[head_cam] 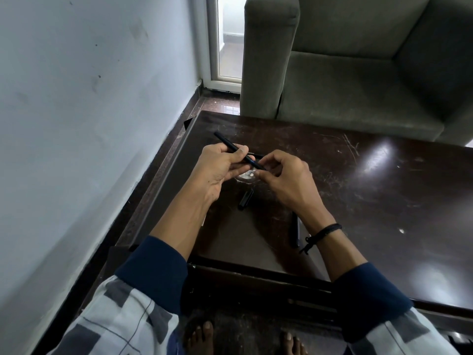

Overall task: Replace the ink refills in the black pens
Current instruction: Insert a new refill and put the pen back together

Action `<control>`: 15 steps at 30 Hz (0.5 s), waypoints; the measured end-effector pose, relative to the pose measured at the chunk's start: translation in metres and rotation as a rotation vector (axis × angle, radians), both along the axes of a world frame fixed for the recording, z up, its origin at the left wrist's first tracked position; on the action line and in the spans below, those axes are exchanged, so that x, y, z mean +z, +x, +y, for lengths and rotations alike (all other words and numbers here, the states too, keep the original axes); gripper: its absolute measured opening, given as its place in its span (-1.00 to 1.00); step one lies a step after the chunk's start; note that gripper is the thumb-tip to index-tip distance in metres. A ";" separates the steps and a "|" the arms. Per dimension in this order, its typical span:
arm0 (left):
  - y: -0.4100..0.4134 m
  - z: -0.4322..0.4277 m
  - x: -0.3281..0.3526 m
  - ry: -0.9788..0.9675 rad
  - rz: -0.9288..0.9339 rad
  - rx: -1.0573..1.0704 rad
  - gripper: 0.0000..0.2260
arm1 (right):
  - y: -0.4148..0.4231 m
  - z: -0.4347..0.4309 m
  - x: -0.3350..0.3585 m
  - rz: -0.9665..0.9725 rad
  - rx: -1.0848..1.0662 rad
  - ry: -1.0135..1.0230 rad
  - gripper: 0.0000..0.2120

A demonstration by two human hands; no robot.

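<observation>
My left hand (222, 167) grips a slim black pen barrel (227, 143) that slants up to the far left above the dark table (358, 201). At the barrel's near end, my right hand (284, 176) pinches its tip with thumb and fingers. A black pen cap (245, 199) lies on the table just below both hands. A second black pen (294, 230) lies partly hidden under my right wrist. A thin dark piece (257, 155) shows behind my fingers; I cannot tell what it is.
A whitish round mark (247, 176) sits on the scratched tabletop under the hands. A grey-green armchair (358, 73) stands beyond the table's far edge. A pale wall (89, 111) runs along the left. My bare feet (202, 336) are under the near edge.
</observation>
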State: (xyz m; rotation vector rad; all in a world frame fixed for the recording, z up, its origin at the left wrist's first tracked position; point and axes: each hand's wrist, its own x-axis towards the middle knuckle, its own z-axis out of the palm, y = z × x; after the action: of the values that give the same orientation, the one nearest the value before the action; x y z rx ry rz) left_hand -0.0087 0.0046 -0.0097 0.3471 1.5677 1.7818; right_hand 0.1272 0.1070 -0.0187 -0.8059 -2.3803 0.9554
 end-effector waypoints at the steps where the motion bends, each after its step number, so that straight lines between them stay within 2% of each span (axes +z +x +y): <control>1: 0.000 0.000 0.000 -0.003 0.000 -0.002 -0.91 | 0.000 0.000 0.000 -0.002 -0.018 -0.003 -0.90; 4: 0.000 0.000 -0.001 -0.010 0.007 -0.004 -0.89 | -0.001 0.000 0.000 -0.031 -0.025 -0.009 -0.96; 11: 0.000 0.000 -0.001 -0.004 0.014 -0.001 -0.90 | 0.000 -0.001 0.001 -0.043 0.013 0.003 -0.78; 15: 0.001 0.000 -0.001 -0.006 0.013 -0.013 -0.88 | -0.001 -0.001 0.001 -0.045 -0.021 0.002 -0.87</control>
State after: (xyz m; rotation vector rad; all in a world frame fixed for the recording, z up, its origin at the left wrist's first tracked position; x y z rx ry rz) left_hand -0.0079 0.0049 -0.0107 0.3659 1.5762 1.7682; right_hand 0.1263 0.1061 -0.0182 -0.8584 -2.4059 0.9365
